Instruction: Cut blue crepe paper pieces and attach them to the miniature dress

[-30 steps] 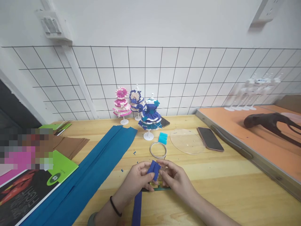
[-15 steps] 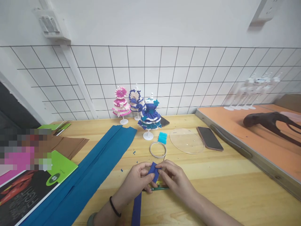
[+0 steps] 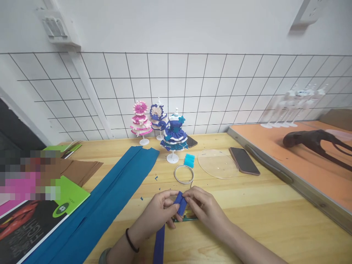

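A small folded piece of dark blue paper (image 3: 180,204) is pinched between both hands near the table's front. My left hand (image 3: 159,209) grips its left side, fingers closed, a black band around the wrist. On its upper right edge the thumb and fingertips of my right hand (image 3: 202,203) press together. Partly hidden beneath the hands lies a green and yellow object (image 3: 188,217). A long dark blue strip (image 3: 159,244) runs from under my left hand to the front edge. A coil of wire (image 3: 184,174) lies just beyond the hands.
Three small dress stands, one blue (image 3: 176,135), stand at the back. Teal paper (image 3: 110,198) and a green-black packet (image 3: 66,200) lie left. A clear disc (image 3: 217,164), a phone (image 3: 244,161) and a turquoise piece (image 3: 189,160) lie right of centre. An orange raised surface (image 3: 275,146) borders the right.
The view has shifted slightly. Both hands still hold the blue piece, which has tilted a little, and the fingers have moved only slightly.
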`<state>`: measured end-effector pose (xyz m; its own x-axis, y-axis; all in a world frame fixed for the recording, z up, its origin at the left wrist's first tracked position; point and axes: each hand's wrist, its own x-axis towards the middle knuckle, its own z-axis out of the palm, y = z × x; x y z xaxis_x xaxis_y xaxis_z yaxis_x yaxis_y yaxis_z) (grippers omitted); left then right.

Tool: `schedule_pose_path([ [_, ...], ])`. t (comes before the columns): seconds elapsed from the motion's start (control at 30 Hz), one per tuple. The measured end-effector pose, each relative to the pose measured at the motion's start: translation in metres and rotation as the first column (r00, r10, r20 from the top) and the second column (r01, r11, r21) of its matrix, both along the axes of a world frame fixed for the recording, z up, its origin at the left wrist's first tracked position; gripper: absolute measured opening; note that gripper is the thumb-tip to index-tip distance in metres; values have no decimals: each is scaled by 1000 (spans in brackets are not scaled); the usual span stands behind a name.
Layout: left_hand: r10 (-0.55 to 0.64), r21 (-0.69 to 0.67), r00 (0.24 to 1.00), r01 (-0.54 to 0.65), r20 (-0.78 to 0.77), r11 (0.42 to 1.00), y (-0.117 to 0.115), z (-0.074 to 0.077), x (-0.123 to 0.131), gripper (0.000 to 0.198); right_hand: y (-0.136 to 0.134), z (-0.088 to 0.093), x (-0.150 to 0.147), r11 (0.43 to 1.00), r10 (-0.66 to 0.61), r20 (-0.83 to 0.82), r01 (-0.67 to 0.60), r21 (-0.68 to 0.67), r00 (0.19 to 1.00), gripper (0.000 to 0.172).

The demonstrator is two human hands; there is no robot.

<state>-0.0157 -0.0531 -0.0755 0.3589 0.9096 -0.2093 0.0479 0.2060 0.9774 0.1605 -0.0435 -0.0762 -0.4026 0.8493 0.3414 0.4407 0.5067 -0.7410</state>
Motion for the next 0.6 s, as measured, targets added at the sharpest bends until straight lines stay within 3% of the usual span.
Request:
schedule_pose_path([
  [0.3, 3, -27, 1000, -3, 2, 1000, 1, 4, -4, 43, 2, 0, 0, 1000, -20, -82, 20, -1, 996, 19],
  [0.43, 33, -33, 999, -32, 9, 999, 3, 7, -3, 41, 1, -1, -2, 986, -45, -159, 18, -166, 986, 22],
  [0.6, 88, -36, 996, -88, 7, 995, 5, 10, -6, 40, 2, 2, -2, 924, -115, -310, -14, -383, 944, 27],
])
